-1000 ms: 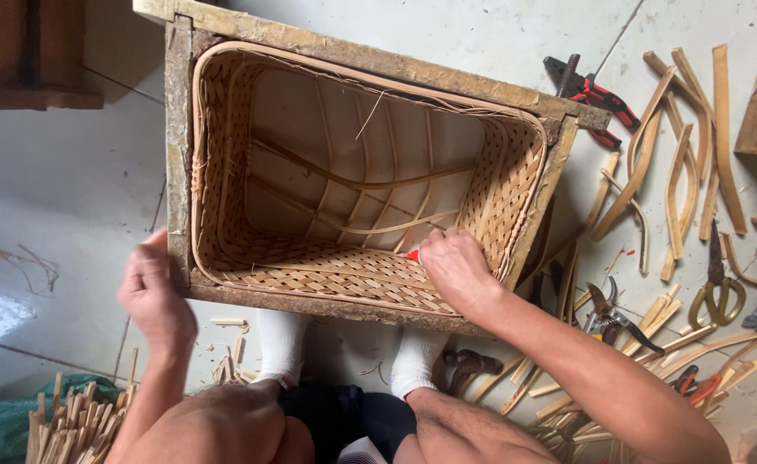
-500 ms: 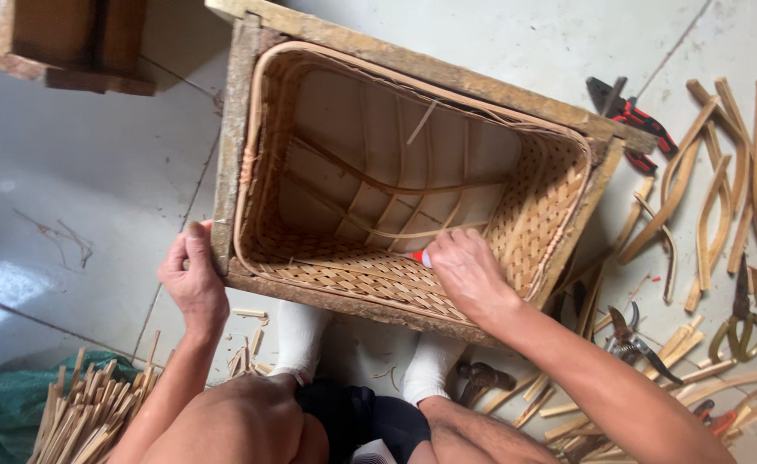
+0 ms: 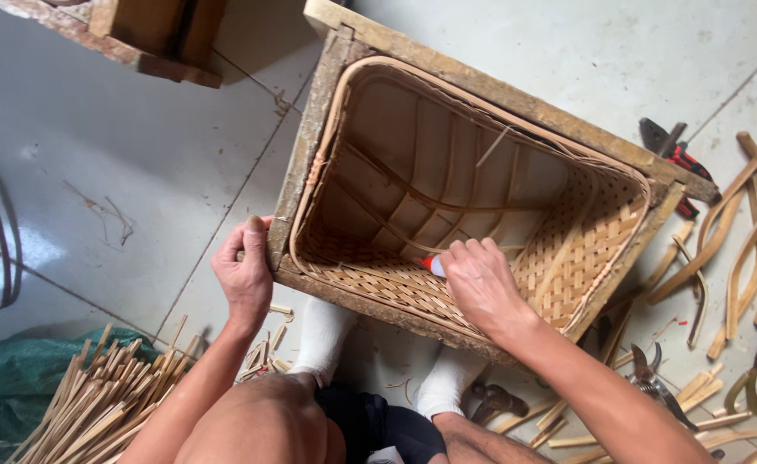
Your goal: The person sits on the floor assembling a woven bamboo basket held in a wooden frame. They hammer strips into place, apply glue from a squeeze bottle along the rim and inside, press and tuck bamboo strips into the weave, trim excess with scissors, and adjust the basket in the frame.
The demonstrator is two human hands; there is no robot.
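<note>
Centre frame: rectangular woven basket (image 3: 567, 249) seated in rough wooden frame (image 3: 303, 163). Left hand (image 3: 245, 275) clamped on frame corner; right hand (image 3: 480, 283) pinching small red-and-white tool (image 3: 431, 265), possibly a marker, inside near wall.

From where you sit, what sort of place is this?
Most likely a basket weaver's workshop, set up on a tiled floor. A half-woven basket sits inside a wooden frame, cut cane strips lie scattered about, and pliers and scissors lie on the floor nearby.
</note>
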